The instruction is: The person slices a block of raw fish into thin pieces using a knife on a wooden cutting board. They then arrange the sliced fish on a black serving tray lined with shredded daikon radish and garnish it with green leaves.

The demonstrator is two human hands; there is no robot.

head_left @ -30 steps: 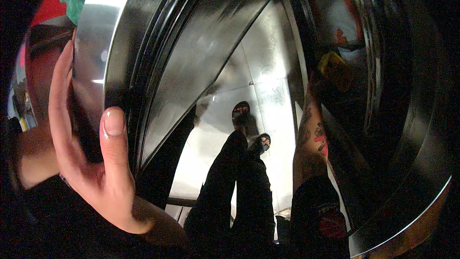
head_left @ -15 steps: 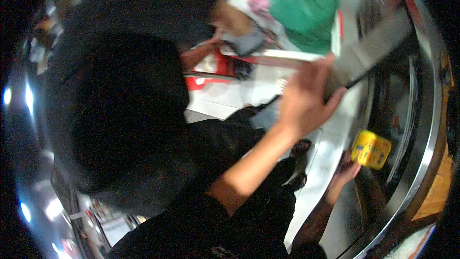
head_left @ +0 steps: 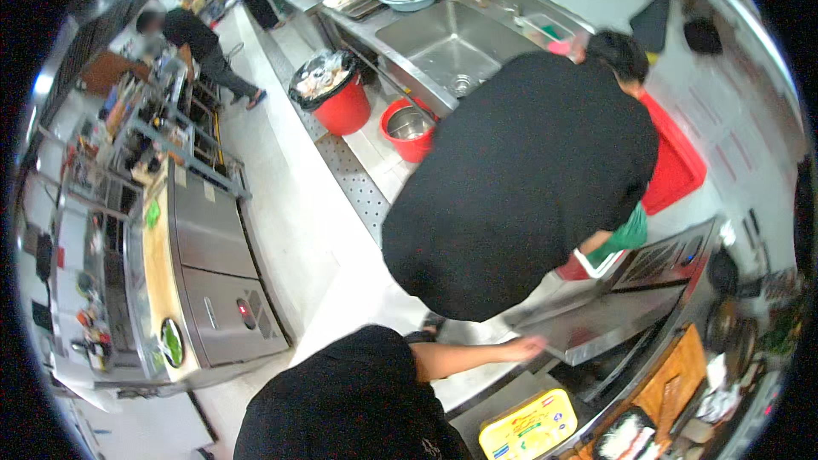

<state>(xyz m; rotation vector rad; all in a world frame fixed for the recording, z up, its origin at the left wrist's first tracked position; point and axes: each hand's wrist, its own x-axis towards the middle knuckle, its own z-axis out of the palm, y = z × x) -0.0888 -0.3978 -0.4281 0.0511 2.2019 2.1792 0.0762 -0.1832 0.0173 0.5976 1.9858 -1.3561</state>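
The left hand (head_left: 521, 348) extends from a black sleeve (head_left: 345, 392) to just beside the edge of an open steel door (head_left: 609, 330). Contact cannot be confirmed. Its fingers are blurred; their spread cannot be determined. The yellow package (head_left: 530, 426) is located at the lower edge of the view, below the left hand and left of the wooden board (head_left: 677, 375); its support is hidden. The right hand is out of sight, finger state indeterminable. A co-worker's black-clad back (head_left: 528, 187) partly covers the green bag (head_left: 626, 237).
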